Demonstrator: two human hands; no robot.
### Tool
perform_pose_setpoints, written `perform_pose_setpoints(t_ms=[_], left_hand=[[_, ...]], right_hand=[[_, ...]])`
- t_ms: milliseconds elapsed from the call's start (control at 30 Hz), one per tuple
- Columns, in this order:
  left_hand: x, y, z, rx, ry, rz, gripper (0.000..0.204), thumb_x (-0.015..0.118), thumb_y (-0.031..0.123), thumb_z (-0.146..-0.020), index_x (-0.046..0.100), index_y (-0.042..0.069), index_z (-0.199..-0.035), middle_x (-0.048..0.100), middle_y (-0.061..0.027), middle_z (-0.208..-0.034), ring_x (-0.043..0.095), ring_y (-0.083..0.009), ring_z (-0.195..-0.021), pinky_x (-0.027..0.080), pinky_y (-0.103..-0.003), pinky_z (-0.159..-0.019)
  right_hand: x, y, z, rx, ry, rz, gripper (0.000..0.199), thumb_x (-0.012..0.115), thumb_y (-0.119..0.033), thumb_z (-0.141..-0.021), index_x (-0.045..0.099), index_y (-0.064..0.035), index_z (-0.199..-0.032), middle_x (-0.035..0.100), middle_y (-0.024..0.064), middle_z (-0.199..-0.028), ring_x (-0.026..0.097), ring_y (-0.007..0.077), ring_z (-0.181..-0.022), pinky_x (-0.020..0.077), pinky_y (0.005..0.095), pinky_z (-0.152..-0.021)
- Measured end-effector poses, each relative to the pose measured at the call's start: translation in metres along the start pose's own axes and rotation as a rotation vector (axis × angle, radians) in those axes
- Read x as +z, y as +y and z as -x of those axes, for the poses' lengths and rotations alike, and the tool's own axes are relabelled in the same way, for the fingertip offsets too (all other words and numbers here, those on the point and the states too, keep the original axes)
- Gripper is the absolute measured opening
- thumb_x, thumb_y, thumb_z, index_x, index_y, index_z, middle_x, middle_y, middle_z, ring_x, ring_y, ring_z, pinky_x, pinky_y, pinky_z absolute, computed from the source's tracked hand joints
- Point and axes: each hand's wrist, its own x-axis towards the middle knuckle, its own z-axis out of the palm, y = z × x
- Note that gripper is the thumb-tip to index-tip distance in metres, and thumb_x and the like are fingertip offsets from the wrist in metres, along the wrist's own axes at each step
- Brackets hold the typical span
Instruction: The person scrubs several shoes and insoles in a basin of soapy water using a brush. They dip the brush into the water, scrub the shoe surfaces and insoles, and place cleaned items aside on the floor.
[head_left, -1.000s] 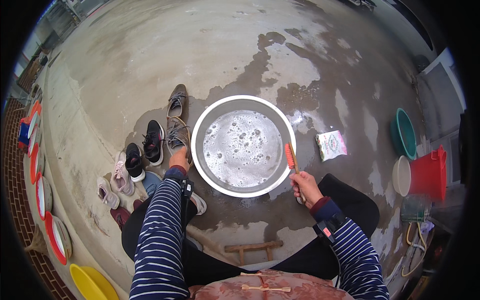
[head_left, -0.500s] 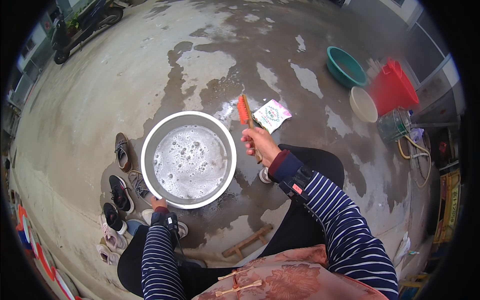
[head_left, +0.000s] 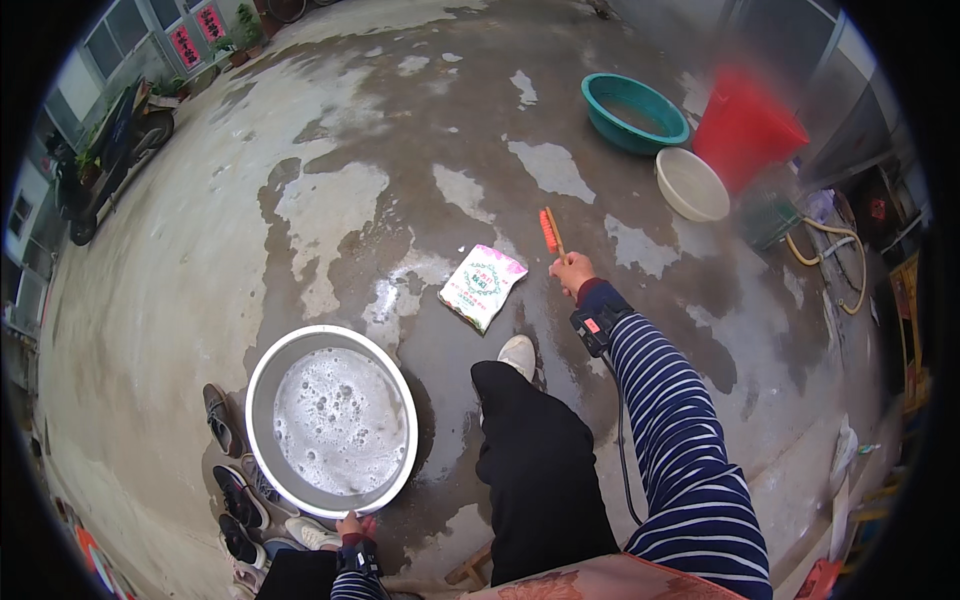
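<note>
Head view: shoes (head_left: 232, 470) line the wet floor beside the sudsy basin (head_left: 332, 420), whose near rim the left hand (head_left: 352, 524) grips, steadying it. Right hand (head_left: 571, 271), past the detergent bag (head_left: 482, 286), fingers clamped on the orange brush (head_left: 549, 231), raised clear.

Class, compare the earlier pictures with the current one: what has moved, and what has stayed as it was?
The right hand, holding the orange brush, swung from the basin rim out over the wet ground beyond the packet. The left hand stays at the basin's edge. Basin, foamy water and shoes are unchanged.
</note>
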Motion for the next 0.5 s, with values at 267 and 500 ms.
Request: perform_pose_setpoints(t_ms=[267,500], left_hand=[[0.005,-0.01,0.039,-0.158,-0.145,-0.019,0.033,0.043,0.028,-0.097,0.044,0.009,-0.125,0.051,-0.0125,-0.127,0.054,-0.0294,-0.111,0.045,-0.044,-0.089],[0.011,-0.011,0.062,-0.214,-0.258,-0.038,0.031,0.045,0.025,-0.098,0.043,0.008,-0.123,0.054,-0.0128,-0.124,0.056,-0.0318,-0.11,0.048,-0.045,-0.085]], right_hand=[[0.083,0.097,-0.109,-0.158,0.154,0.451,0.031,0.067,-0.025,-0.078,0.064,-0.0019,-0.098,0.066,0.0222,-0.095,0.062,0.0392,-0.094,0.0492,0.0455,-0.083],[0.115,0.094,-0.134,-0.041,0.108,0.566,0.038,0.07,-0.028,-0.077,0.067,0.0032,-0.098,0.066,0.0238,-0.102,0.062,0.039,-0.098,0.0495,0.044,-0.087]])
